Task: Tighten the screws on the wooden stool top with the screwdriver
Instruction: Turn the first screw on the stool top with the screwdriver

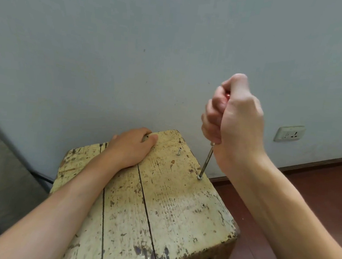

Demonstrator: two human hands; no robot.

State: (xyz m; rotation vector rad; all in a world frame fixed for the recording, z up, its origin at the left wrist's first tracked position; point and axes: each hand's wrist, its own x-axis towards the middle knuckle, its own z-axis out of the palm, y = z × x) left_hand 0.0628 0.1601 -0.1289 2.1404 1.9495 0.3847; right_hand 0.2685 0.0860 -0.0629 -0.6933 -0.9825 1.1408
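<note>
The wooden stool top is made of worn, pale yellow planks with flaking paint. My right hand grips the handle of the screwdriver, held nearly upright. Its tip sits on a screw near the stool's right edge. My left hand rests on the far edge of the top, with the fingers curled over that edge. Another screw sticks up at the far right of the top. A third screw sits low in the wood, nearer to me on the right.
A pale wall rises right behind the stool, with a white socket low on the right. Dark red floor and a brown skirting board lie to the right. A grey surface and a dark cable stand to the left.
</note>
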